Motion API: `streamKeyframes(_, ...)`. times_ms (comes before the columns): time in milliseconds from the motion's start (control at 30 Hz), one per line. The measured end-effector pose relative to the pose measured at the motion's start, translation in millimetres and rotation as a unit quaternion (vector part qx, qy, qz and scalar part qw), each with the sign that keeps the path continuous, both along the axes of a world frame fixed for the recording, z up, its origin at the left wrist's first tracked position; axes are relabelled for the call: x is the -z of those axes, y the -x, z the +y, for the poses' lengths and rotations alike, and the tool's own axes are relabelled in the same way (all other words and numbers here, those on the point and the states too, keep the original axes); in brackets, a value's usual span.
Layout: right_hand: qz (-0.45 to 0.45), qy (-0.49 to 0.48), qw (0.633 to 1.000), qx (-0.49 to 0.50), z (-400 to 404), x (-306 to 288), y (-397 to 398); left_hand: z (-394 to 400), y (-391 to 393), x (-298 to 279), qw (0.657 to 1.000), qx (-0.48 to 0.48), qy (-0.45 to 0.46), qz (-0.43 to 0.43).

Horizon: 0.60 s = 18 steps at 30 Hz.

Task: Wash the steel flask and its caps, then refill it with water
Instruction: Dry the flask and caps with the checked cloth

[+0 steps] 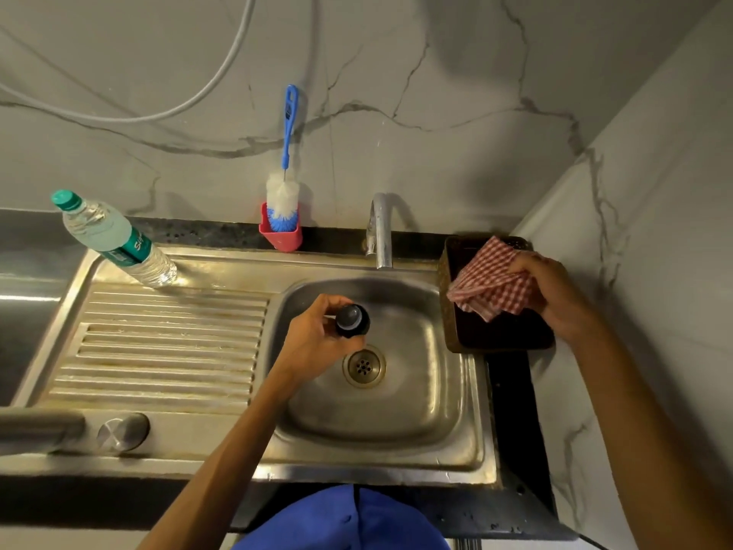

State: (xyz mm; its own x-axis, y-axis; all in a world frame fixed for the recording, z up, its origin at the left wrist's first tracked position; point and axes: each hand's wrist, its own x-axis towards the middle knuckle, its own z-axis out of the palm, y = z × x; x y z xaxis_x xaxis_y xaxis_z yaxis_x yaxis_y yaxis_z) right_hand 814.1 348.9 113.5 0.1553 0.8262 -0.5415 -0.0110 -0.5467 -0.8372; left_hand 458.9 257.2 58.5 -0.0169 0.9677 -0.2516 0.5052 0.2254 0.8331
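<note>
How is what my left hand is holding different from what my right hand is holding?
The left hand grips a small dark cap, rigid and rounded, over the sink basin. The right hand pinches a red checked cloth, soft and crumpled, over the dark tray beside the sink. The cloth is clearly larger. Both are lifted clear, not resting on anything.

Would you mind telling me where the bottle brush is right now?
The bottle brush stands bristles-down in a red holder against the back wall, left of the tap.
</note>
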Motion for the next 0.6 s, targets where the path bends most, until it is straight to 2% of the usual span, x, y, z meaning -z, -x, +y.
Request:
streamKeyframes(100,0.172,-0.014,0.981,0.089,-40,-23,26,-5,-8,-9,0.998,0.012,-0.026,-0.051)
streamKeyframes(267,0.221,-0.013,0.967,0.123,-107,-23,106,-19,-27,-38,0.982,-0.047,-0.073,-0.17)
streamKeyframes(433,0.291,-0.076,0.946,0.123,-145,-20,196,-38,-37,-46,0.964,-0.099,-0.073,-0.237)
streamKeyframes(500,0.267,-0.098,0.952,0.11,-144,-24,210,-45,-33,-44,0.964,-0.089,-0.073,-0.241)
streamKeyframes(600,0.173,-0.119,0.976,0.064,-135,-29,217,-49,-23,-46,0.964,-0.074,-0.069,-0.245)
